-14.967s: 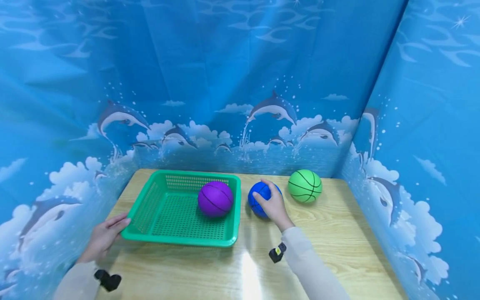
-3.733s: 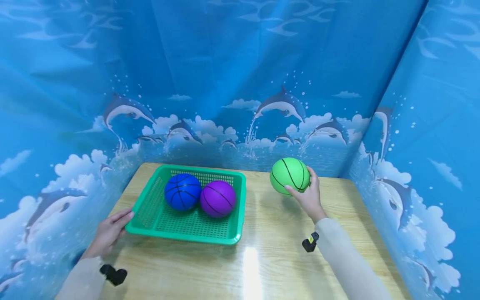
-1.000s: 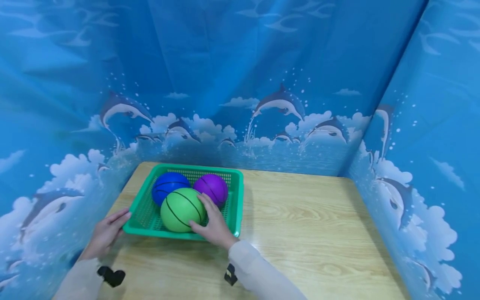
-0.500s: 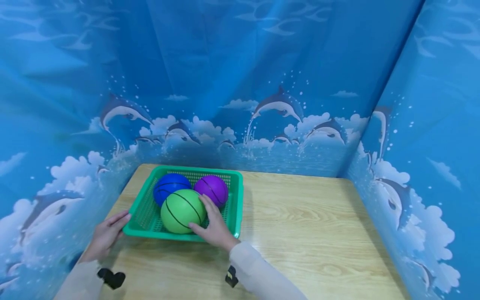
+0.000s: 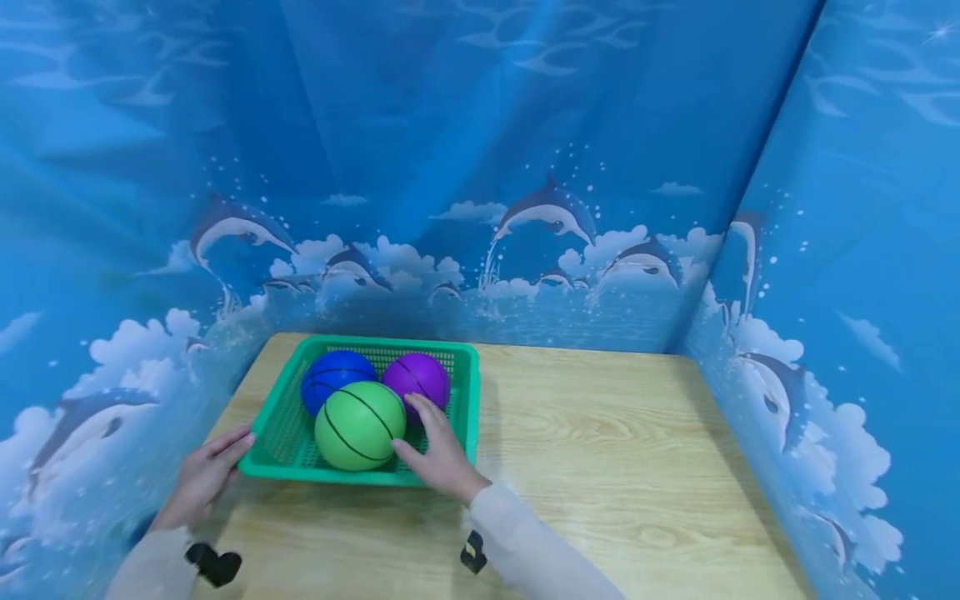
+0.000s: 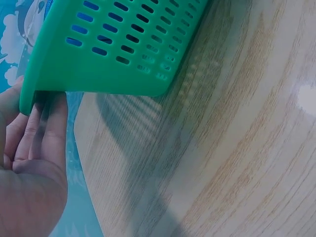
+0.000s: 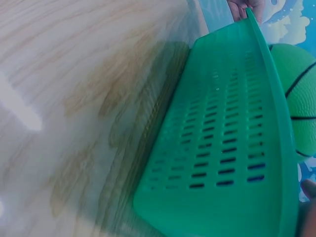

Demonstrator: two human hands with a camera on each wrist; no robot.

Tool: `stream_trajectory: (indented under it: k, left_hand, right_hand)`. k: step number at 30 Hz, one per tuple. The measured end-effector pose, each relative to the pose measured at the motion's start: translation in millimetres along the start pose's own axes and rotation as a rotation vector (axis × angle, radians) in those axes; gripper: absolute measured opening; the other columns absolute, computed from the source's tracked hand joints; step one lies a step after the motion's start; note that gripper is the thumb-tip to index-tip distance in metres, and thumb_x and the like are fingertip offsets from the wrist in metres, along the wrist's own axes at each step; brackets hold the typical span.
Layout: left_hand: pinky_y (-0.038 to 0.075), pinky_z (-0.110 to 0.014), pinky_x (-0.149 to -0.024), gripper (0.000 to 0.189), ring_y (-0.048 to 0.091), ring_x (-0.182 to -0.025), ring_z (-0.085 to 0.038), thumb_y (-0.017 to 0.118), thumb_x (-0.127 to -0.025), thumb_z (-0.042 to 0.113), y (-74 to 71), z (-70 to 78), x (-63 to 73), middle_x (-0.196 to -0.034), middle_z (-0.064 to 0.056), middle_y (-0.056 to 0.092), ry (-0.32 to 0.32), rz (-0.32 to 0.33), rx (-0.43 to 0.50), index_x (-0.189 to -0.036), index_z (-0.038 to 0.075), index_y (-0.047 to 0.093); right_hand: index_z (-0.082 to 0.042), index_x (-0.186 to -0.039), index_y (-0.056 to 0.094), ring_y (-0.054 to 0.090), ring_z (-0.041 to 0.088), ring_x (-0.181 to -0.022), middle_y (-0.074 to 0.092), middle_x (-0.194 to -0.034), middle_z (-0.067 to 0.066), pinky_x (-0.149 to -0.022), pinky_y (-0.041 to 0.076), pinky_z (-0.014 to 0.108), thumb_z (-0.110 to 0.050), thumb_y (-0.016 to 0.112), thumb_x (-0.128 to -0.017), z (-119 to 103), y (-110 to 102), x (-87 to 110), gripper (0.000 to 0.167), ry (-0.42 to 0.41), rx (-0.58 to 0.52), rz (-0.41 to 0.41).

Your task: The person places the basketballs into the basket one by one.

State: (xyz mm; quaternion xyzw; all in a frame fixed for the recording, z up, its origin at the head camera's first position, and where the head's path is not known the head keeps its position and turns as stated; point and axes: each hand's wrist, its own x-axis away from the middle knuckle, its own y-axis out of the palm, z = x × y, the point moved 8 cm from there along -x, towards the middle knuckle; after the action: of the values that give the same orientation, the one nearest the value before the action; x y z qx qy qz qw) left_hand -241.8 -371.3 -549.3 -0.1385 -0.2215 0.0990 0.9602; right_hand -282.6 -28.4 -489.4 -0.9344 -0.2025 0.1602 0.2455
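Note:
A green plastic basket (image 5: 360, 477) with slotted walls holds three small basketballs. The blue basketball (image 5: 335, 375) and the purple basketball (image 5: 422, 379) lie at the back, and the green basketball (image 5: 358, 427) sits in front of them. My left hand (image 5: 204, 477) grips the basket's left front corner; in the left wrist view its fingers (image 6: 52, 131) reach under the rim. My right hand (image 5: 444, 454) hovers over the basket's front right part, thumb and fingers spread, just off the green ball's right side. The right wrist view shows only a blurred bit of that hand.
The basket stands on the left part of a wooden table (image 5: 600, 450). Blue curtains (image 5: 420, 167) printed with dolphins close off the back and both sides. A black wrist camera (image 5: 213, 564) sits on each sleeve.
Earlier the blue, then the green basketball went from the table into the basket by my right hand. Since half a second ago that hand has loosened from the green ball and shifted slightly right.

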Motion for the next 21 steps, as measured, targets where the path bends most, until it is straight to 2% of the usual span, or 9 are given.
stream_trajectory:
  k: [3,4,6,8,12,17,21]
  left_hand:
    - [0.052,-0.025,-0.075,0.086,0.041,-0.055,0.004,0.056,-0.088,0.061,0.0,0.0,-2.6,-0.153,-0.009,0.032,-0.01,-0.02,-0.014,-0.152,0.012,0.026]
    - [0.052,-0.024,-0.078,0.086,0.043,-0.059,0.007,0.055,-0.088,0.061,0.3,0.3,-3.4,-0.157,-0.013,0.021,-0.009,-0.028,-0.023,-0.152,0.012,0.025]
    - [0.052,-0.022,-0.083,0.086,0.046,-0.072,0.015,0.055,-0.089,0.061,0.3,0.8,-5.0,-0.158,-0.016,0.016,-0.01,-0.033,-0.034,-0.152,0.012,0.024]
    - [0.052,-0.023,-0.085,0.087,0.045,-0.081,0.021,0.056,-0.088,0.061,0.0,1.1,-6.1,-0.157,-0.017,0.016,-0.011,-0.036,-0.044,-0.152,0.011,0.024]
    - [0.051,-0.032,-0.092,0.088,0.046,-0.081,0.02,0.056,-0.088,0.06,-1.6,3.3,-6.4,-0.156,-0.019,0.017,-0.004,-0.061,-0.08,-0.151,0.008,0.023]
    - [0.051,-0.04,-0.092,0.083,0.058,-0.089,0.006,0.057,-0.091,0.055,-5.2,15.8,-5.3,-0.15,-0.027,0.028,0.079,-0.099,-0.159,-0.148,0.0,0.03]
    - [0.053,-0.041,-0.088,0.075,0.065,-0.092,-0.005,0.058,-0.095,0.045,-9.5,28.2,-3.1,-0.143,-0.031,0.037,0.136,-0.135,-0.218,-0.143,-0.008,0.035]
  right_hand:
    - [-0.013,-0.151,0.029,0.027,0.025,-0.141,0.029,-0.155,0.008,-0.111,0.027,0.054,-0.036,0.056,-0.096,4,-9,-0.9,0.065,-0.011,0.004,0.024]
    - [-0.012,-0.15,0.031,0.027,0.025,-0.141,0.03,-0.154,0.009,-0.111,0.027,0.054,-0.035,0.056,-0.097,6,-13,-1.1,0.063,-0.017,0.005,0.035]
    - [-0.011,-0.149,0.032,0.027,0.027,-0.141,0.03,-0.154,0.011,-0.111,0.027,0.055,-0.033,0.056,-0.097,9,-24,-1.2,0.061,-0.025,-0.002,0.05]
    - [-0.013,-0.149,0.034,0.028,0.027,-0.141,0.031,-0.153,0.01,-0.111,0.027,0.055,-0.034,0.055,-0.097,12,-37,-0.6,0.059,-0.018,0.0,0.064]
    - [-0.018,-0.147,0.036,0.03,0.027,-0.139,0.032,-0.153,0.007,-0.109,0.032,0.053,-0.035,0.054,-0.098,21,-69,1.4,0.055,-0.001,0.01,0.091]
    - [-0.014,-0.144,0.042,0.037,0.028,-0.135,0.039,-0.148,0.008,-0.103,0.041,0.049,-0.028,0.054,-0.099,39,-117,7.6,0.048,-0.026,0.09,0.17]
    - [-0.011,-0.141,0.045,0.04,0.031,-0.133,0.043,-0.145,0.012,-0.102,0.041,0.052,-0.029,0.052,-0.101,54,-157,17.4,0.044,-0.006,0.146,0.201]
